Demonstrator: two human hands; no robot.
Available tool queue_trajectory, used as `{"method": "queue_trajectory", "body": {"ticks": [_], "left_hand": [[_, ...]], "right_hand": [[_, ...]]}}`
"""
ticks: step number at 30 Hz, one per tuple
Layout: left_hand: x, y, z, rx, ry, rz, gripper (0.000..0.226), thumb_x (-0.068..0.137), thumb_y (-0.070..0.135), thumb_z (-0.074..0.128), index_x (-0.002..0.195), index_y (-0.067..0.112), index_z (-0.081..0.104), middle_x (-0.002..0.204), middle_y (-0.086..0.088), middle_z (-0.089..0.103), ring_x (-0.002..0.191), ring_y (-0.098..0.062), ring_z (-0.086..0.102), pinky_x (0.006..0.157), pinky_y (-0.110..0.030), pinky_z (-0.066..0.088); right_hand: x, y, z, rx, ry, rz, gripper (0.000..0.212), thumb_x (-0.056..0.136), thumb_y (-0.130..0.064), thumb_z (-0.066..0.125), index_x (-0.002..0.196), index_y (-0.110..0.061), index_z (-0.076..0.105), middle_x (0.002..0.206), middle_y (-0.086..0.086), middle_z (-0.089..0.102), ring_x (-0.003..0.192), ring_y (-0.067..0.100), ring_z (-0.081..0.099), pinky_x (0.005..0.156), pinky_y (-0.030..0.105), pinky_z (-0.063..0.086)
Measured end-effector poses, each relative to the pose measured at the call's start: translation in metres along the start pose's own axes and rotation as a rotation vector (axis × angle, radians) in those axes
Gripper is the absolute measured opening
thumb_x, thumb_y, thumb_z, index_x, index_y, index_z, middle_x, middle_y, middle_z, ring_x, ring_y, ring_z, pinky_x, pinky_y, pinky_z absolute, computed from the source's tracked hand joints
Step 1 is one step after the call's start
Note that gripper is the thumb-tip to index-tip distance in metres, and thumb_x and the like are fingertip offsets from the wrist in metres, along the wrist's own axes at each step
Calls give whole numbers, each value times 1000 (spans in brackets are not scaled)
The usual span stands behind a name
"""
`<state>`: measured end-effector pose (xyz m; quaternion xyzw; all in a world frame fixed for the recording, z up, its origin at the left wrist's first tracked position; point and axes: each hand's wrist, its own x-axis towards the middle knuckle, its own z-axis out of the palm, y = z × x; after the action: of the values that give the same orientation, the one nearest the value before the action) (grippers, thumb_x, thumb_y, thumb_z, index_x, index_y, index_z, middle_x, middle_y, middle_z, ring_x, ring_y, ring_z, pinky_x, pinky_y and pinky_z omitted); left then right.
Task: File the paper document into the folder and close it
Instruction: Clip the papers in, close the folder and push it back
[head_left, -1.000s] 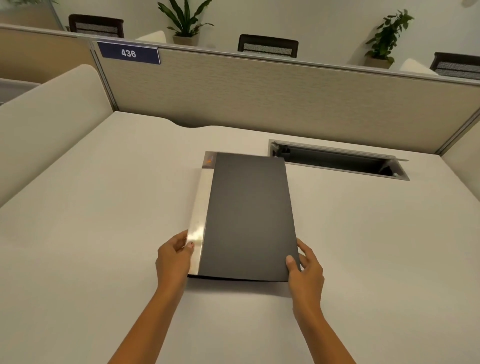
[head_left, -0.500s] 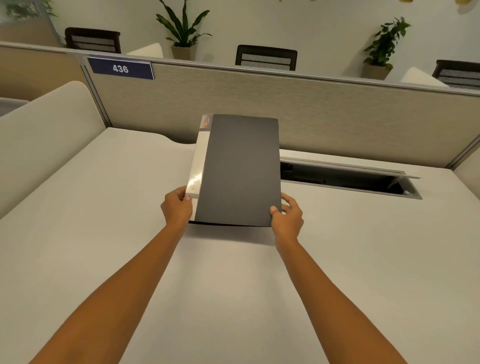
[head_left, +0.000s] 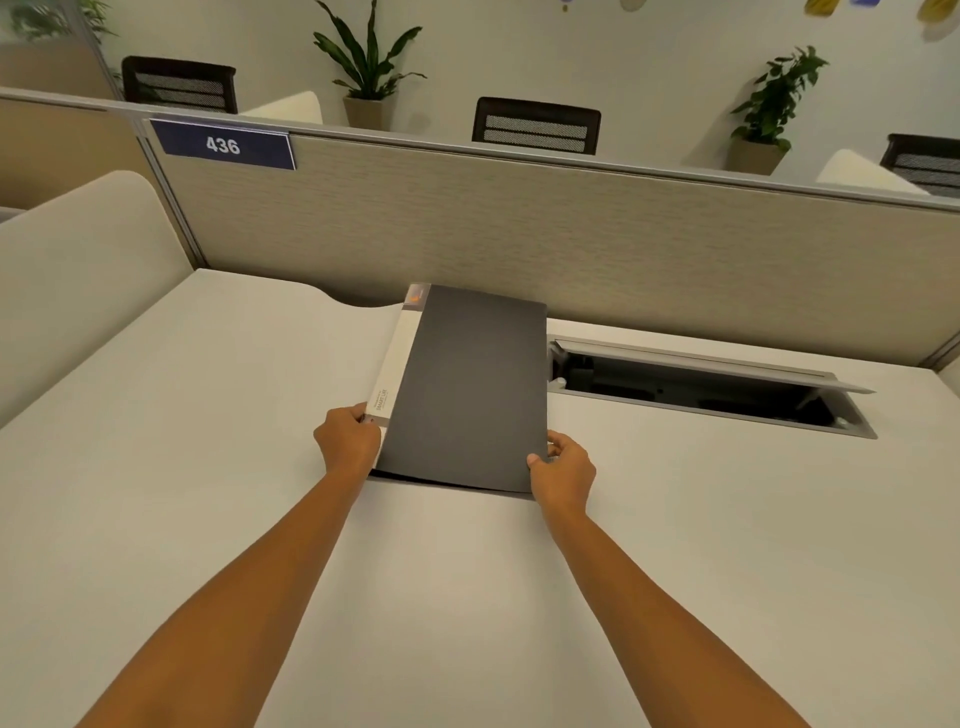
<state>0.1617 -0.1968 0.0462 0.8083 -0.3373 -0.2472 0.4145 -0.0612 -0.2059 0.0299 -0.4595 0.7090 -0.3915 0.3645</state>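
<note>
A closed dark grey folder (head_left: 467, 384) with a white spine strip lies lengthwise on the pale desk (head_left: 208, 467), its far end close to the partition. My left hand (head_left: 347, 441) grips its near left corner at the spine. At the near right corner my right hand (head_left: 563, 470) holds the cover edge with the thumb on top. The near edge is slightly raised off the desk. No loose paper shows; the folder's inside is hidden.
An open cable tray slot (head_left: 706, 389) is sunk into the desk just right of the folder. A beige partition (head_left: 571, 234) with a blue "436" label (head_left: 223, 145) walls the back; a curved side panel (head_left: 78, 270) closes the left. Chairs and potted plants stand beyond.
Both hands have carried the folder away from me toward the partition, arms stretching out. It was lifted and tilted half a second ago and now lies lower, close to the desk.
</note>
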Motion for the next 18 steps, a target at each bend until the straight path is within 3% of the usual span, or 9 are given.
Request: {"method": "queue_trajectory", "body": {"ticks": [9, 12, 15, 18], "left_hand": [[1, -5, -4, 47, -5, 108, 36, 93, 11, 53, 128, 4, 54, 128, -18, 59, 107, -36, 61, 93, -37, 48], [-5, -17, -9, 137, -36, 219, 48, 91, 23, 57, 136, 9, 45, 134, -16, 55, 109, -39, 60, 93, -45, 49], [-12, -32, -17, 148, -68, 304, 59, 88, 28, 61, 141, 17, 38, 144, -10, 45, 116, -35, 57, 98, -45, 46], [-19, -48, -22, 59, -157, 348, 67, 83, 22, 68, 142, 23, 36, 152, -1, 32, 125, -26, 50, 100, -38, 44]], "right_hand": [[0, 3, 0, -205, -51, -109, 43, 90, -14, 60, 130, -2, 49, 126, 14, 53, 110, 28, 57, 96, 31, 45], [-6, 8, -6, -184, -66, -177, 47, 91, -21, 58, 133, -5, 45, 127, 13, 46, 111, 23, 52, 93, 24, 41], [-17, 20, -14, -88, -108, -247, 51, 91, -22, 58, 138, -11, 41, 132, 6, 42, 114, 13, 45, 94, 18, 36], [-29, 37, -18, -143, -213, -378, 57, 93, -25, 56, 144, -21, 33, 146, -1, 30, 131, 11, 33, 105, 19, 30]]}}
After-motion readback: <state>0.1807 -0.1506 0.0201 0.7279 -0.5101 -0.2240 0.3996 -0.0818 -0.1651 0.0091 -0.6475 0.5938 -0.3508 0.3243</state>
